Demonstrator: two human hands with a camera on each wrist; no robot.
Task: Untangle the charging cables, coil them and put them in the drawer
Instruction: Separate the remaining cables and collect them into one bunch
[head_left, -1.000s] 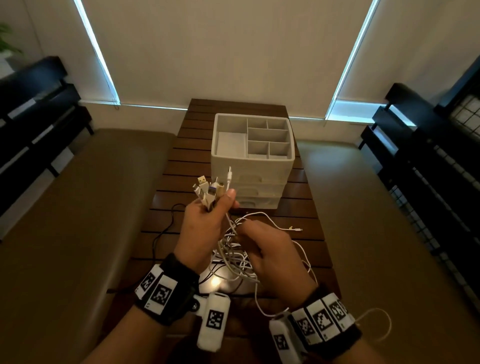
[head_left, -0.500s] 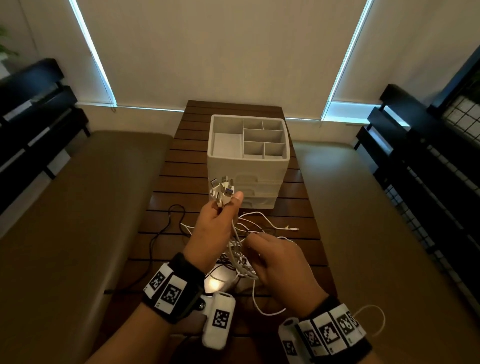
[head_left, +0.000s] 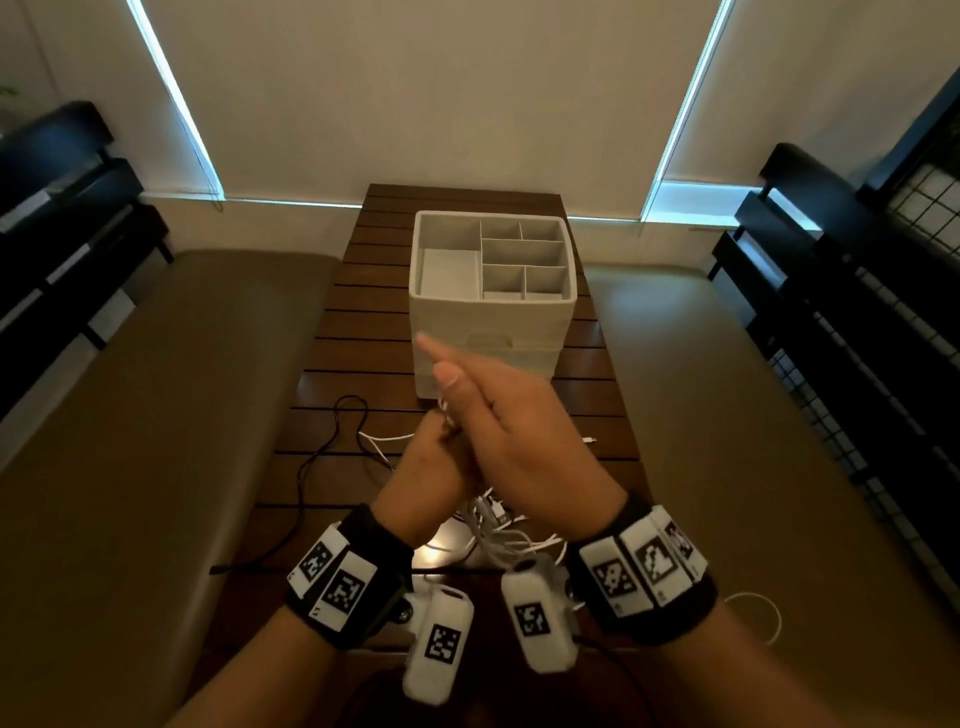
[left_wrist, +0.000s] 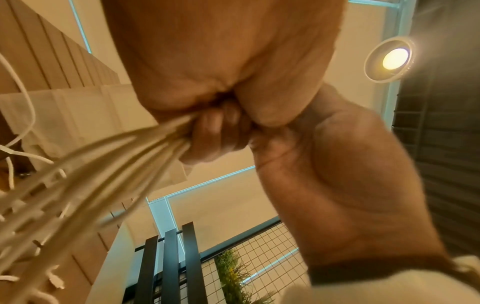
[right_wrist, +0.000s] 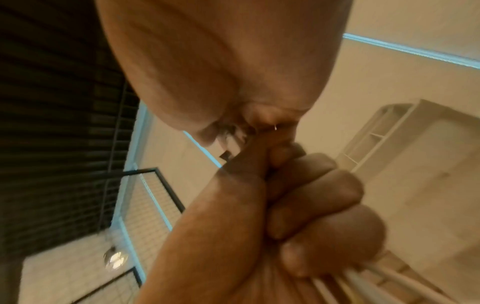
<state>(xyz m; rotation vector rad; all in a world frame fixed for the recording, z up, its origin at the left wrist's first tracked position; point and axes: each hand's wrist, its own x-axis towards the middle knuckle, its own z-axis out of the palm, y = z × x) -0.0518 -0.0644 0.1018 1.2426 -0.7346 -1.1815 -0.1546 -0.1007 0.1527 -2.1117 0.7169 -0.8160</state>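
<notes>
Both hands now meet over the desk (head_left: 358, 364), in front of the white drawer organizer (head_left: 492, 312) — a second ago they were apart. Left hand (head_left: 426, 478) is fisted round the bundle of white charging cables (head_left: 493, 530); the left wrist view shows the strands fanning out below its curled fingers (left_wrist: 215, 135). It sits lower than before, when it held the plug ends up by the organizer's drawers; the plugs no longer show from the head view. Right hand (head_left: 519, 441) has moved up from the tangle and lies across the left, thumb and fingers stretched forward toward the organizer. In the right wrist view its fingertips look pressed together at a bit of cable, but blur hides whether it really has hold — cannot tell. The rest of the white tangle hangs below the wrists onto the desk. One black cable (head_left: 317, 467) trails on the slats to the left, unchanged.
</notes>
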